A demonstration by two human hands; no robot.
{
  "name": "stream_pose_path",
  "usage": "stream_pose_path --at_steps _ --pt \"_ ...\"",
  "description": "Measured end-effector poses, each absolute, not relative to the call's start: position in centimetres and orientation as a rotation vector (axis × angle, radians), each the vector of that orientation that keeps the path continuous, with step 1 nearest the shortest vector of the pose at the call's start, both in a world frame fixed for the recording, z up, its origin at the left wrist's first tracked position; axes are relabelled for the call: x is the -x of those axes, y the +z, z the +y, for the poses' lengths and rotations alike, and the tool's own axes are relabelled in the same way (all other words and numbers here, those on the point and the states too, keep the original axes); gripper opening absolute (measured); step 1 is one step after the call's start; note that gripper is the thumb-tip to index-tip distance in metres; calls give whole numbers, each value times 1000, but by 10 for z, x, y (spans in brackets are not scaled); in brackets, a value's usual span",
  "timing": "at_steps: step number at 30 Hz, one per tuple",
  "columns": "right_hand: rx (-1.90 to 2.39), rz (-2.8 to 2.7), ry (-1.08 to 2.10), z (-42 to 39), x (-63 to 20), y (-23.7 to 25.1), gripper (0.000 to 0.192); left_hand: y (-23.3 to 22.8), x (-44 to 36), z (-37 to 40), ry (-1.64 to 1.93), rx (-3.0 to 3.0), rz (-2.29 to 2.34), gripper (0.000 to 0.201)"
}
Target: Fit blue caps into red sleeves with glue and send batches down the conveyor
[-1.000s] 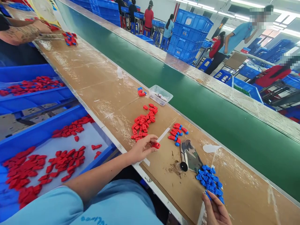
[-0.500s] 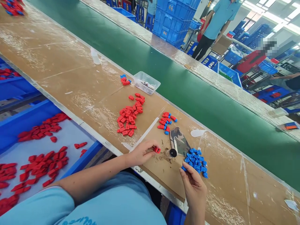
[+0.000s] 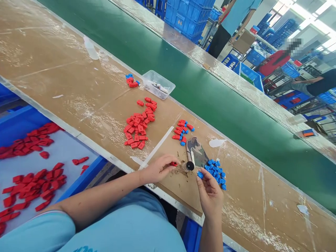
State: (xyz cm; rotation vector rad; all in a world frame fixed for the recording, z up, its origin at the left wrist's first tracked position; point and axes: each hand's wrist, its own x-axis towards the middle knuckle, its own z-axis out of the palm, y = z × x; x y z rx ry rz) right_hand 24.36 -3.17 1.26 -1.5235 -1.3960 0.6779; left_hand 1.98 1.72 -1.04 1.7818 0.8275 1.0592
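Far left, below the bench edge: blue bin with loose red pieces, not touched.

On the brown bench, left hand pinched narrow on a small red piece, thumb and forefinger closed around it just above the board. Compared with half a second back, barely shifted along the bench; a second back it was beside the red pile, now drawn clear of it and close to the black-tipped tool. Long axis of the red piece roughly level across the frame, free end pointing right toward the tool's round end (finer orientation too small to tell).

Next along, tool lying on a camouflage-patterned patch, black round end nearest the body.

Then right hand, risen from the frame's bottom edge a second ago to the near edge of the blue pile. Fingertips closed on a small blue piece, palm turned toward the camera. Blue piece short and blocky, long axis not readable; held just right of the tool, near the red one but apart from it.

Judged from this: one part of each colour picked and both brought in toward the tool, the two hands nearer each other than before. Behind, a small cluster of mixed red-and-blue pieces and a clear tray at the green belt's edge.
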Motion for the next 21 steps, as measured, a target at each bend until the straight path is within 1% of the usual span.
stream_pose_path --at_steps 2,4,9,15,21 --pt "1511 -1402 710 -29 -242 15 27 -13 -20 16 1024 -1756 877 11" --pt "1493 -1486 674 -27 -241 17 23 -15 -20 15 987 -1739 909 9" --pt "1548 -1693 424 -21 -241 24 21 -19 -21 14 1033 -1635 838 18" --pt "1475 -1934 149 -16 -237 33 19 -15 -19 17 1086 -1697 824 10" --pt "1515 -1975 104 -15 -236 32 18 -20 -24 15 1020 -1483 810 20"
